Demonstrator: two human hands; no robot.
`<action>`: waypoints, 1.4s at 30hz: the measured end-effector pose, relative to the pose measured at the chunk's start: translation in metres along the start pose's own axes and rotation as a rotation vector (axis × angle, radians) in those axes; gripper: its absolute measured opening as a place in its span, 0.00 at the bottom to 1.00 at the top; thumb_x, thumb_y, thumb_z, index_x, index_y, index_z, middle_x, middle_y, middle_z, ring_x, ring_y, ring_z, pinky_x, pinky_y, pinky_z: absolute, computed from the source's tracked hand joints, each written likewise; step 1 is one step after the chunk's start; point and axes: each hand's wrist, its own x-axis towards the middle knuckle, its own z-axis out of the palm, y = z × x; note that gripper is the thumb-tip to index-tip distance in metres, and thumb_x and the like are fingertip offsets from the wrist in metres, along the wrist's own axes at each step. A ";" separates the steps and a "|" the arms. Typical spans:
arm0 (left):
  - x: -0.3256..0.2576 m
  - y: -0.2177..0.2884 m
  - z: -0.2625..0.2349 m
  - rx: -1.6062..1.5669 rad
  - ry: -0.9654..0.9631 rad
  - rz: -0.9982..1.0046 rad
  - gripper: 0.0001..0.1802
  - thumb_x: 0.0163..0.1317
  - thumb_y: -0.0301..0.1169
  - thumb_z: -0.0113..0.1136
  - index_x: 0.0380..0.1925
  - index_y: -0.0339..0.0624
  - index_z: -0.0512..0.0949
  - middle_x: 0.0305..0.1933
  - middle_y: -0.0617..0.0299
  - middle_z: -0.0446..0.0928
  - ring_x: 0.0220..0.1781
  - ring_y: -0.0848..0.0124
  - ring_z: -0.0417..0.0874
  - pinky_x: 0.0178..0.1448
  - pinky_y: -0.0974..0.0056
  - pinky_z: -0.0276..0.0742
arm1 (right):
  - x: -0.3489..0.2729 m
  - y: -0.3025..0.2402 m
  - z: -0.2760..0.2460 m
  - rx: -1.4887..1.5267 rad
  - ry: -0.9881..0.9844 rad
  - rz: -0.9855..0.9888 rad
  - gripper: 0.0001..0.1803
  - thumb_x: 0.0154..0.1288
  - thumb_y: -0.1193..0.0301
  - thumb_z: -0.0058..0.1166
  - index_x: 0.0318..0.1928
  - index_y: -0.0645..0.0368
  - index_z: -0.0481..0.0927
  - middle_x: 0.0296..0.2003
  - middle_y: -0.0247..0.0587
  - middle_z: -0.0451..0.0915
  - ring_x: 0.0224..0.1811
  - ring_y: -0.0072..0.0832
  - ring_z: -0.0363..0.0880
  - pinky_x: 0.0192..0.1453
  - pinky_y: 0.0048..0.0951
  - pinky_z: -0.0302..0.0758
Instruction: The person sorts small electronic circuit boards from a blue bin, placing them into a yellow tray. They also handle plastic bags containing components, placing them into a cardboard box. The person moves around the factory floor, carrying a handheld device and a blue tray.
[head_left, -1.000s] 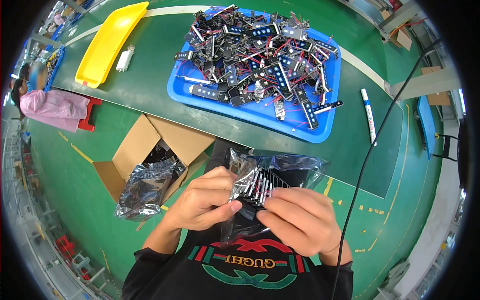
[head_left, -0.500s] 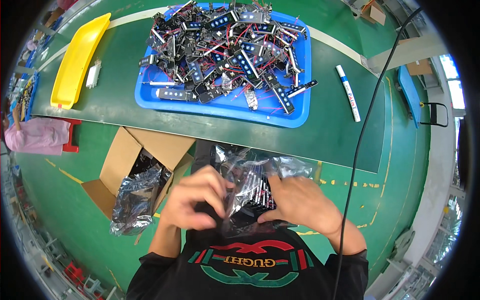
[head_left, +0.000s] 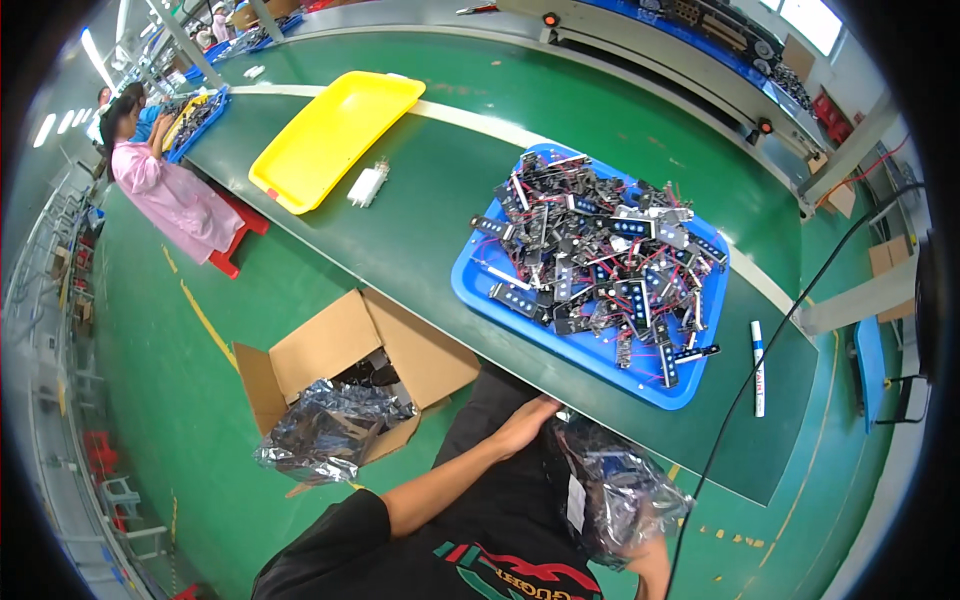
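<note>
Since half a second ago both hands have parted; left hand (head_left: 527,420) rests curled by the counter (head_left: 420,215) edge, right hand (head_left: 652,562) grips the crinkled silvery plastic bag (head_left: 615,490) near the lap; bagging step, I judge; next needs a re-grip.

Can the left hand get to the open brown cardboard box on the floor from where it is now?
Probably yes: the left hand sits at the crinkly silver plastic bag, and the open brown cardboard box lies nearby, nothing between.

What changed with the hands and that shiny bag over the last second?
The hands parted: the left hand now grips the bag's top edge, and the right hand has slid mostly under it. The bag dropped lower right. The blue tray, yellow tray and box stayed put.
</note>
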 end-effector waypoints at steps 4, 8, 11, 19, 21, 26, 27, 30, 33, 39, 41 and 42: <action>0.012 -0.033 0.013 -0.719 -0.284 -0.465 0.41 0.70 0.61 0.33 0.73 0.45 0.50 0.74 0.55 0.56 0.75 0.61 0.57 0.76 0.56 0.50 | -0.035 0.065 0.022 0.260 0.156 0.095 0.47 0.45 0.66 0.73 0.65 0.61 0.61 0.49 0.53 0.77 0.48 0.42 0.79 0.54 0.39 0.74; -0.004 -0.056 0.023 -0.465 -0.314 -0.228 0.37 0.70 0.53 0.45 0.71 0.42 0.52 0.71 0.56 0.59 0.70 0.63 0.62 0.71 0.56 0.58 | -0.042 0.060 0.023 0.302 0.197 0.170 0.45 0.47 0.66 0.72 0.64 0.62 0.63 0.49 0.53 0.77 0.48 0.41 0.79 0.53 0.38 0.75; -0.039 -0.045 0.023 -0.376 -0.123 -0.134 0.37 0.66 0.52 0.54 0.66 0.40 0.60 0.63 0.53 0.69 0.62 0.61 0.73 0.61 0.53 0.72 | -0.044 0.050 0.023 0.332 0.187 0.208 0.43 0.48 0.67 0.70 0.63 0.63 0.63 0.49 0.53 0.77 0.48 0.41 0.79 0.53 0.37 0.75; -0.138 0.019 -0.002 -0.381 0.087 -0.029 0.49 0.57 0.50 0.65 0.70 0.39 0.51 0.66 0.57 0.65 0.66 0.65 0.66 0.69 0.59 0.60 | -0.013 0.006 0.019 0.489 0.005 0.269 0.39 0.52 0.68 0.68 0.62 0.66 0.66 0.49 0.53 0.78 0.47 0.40 0.80 0.53 0.34 0.75; -0.156 0.057 -0.015 -0.291 0.165 -0.021 0.52 0.56 0.50 0.67 0.71 0.39 0.49 0.66 0.57 0.64 0.66 0.65 0.67 0.68 0.59 0.63 | 0.010 -0.016 0.014 0.539 -0.070 0.250 0.37 0.53 0.68 0.67 0.62 0.67 0.66 0.49 0.53 0.78 0.47 0.40 0.80 0.53 0.34 0.75; -0.179 0.139 -0.070 -0.143 0.253 0.309 0.54 0.55 0.47 0.69 0.72 0.41 0.46 0.64 0.55 0.66 0.62 0.64 0.73 0.61 0.56 0.72 | 0.080 -0.122 -0.004 0.669 -0.266 0.084 0.35 0.55 0.69 0.65 0.61 0.69 0.68 0.49 0.53 0.79 0.46 0.39 0.80 0.52 0.32 0.75; -0.176 0.147 -0.081 -0.241 0.274 0.362 0.51 0.57 0.46 0.68 0.71 0.41 0.48 0.62 0.55 0.68 0.60 0.62 0.75 0.60 0.55 0.74 | 0.093 -0.151 -0.007 0.681 -0.302 0.034 0.34 0.55 0.69 0.65 0.61 0.69 0.68 0.49 0.53 0.79 0.46 0.39 0.80 0.52 0.32 0.75; -0.161 0.165 -0.108 -0.479 0.364 0.464 0.35 0.63 0.50 0.59 0.62 0.40 0.63 0.56 0.54 0.75 0.55 0.60 0.79 0.57 0.51 0.77 | 0.132 -0.226 -0.015 0.673 -0.298 -0.156 0.33 0.57 0.69 0.64 0.60 0.70 0.69 0.49 0.53 0.79 0.46 0.39 0.80 0.52 0.31 0.75; -0.134 0.171 -0.125 -0.643 0.568 0.586 0.31 0.67 0.56 0.49 0.55 0.42 0.71 0.54 0.54 0.77 0.53 0.59 0.80 0.58 0.51 0.77 | 0.160 -0.273 -0.029 0.444 0.025 -0.550 0.29 0.57 0.71 0.63 0.57 0.72 0.71 0.49 0.54 0.80 0.46 0.39 0.80 0.52 0.31 0.75; -0.105 0.231 -0.162 -0.789 0.852 0.581 0.33 0.66 0.57 0.49 0.61 0.45 0.66 0.63 0.57 0.70 0.64 0.59 0.72 0.66 0.50 0.68 | 0.137 -0.221 -0.079 0.114 0.595 -0.820 0.16 0.61 0.70 0.52 0.45 0.71 0.76 0.39 0.53 0.78 0.40 0.34 0.76 0.46 0.30 0.74; -0.099 0.251 -0.204 -0.677 0.774 0.645 0.28 0.65 0.57 0.52 0.57 0.52 0.70 0.61 0.62 0.70 0.62 0.61 0.72 0.62 0.51 0.71 | 0.123 -0.174 -0.093 0.090 0.798 -0.694 0.13 0.65 0.73 0.48 0.44 0.70 0.76 0.34 0.46 0.76 0.36 0.31 0.74 0.41 0.30 0.73; -0.094 0.271 -0.213 -0.664 0.858 0.647 0.23 0.65 0.55 0.54 0.53 0.56 0.73 0.57 0.64 0.73 0.58 0.62 0.74 0.59 0.53 0.73 | 0.117 -0.151 -0.099 0.096 0.870 -0.615 0.10 0.67 0.75 0.46 0.45 0.68 0.75 0.34 0.43 0.75 0.34 0.28 0.73 0.40 0.27 0.72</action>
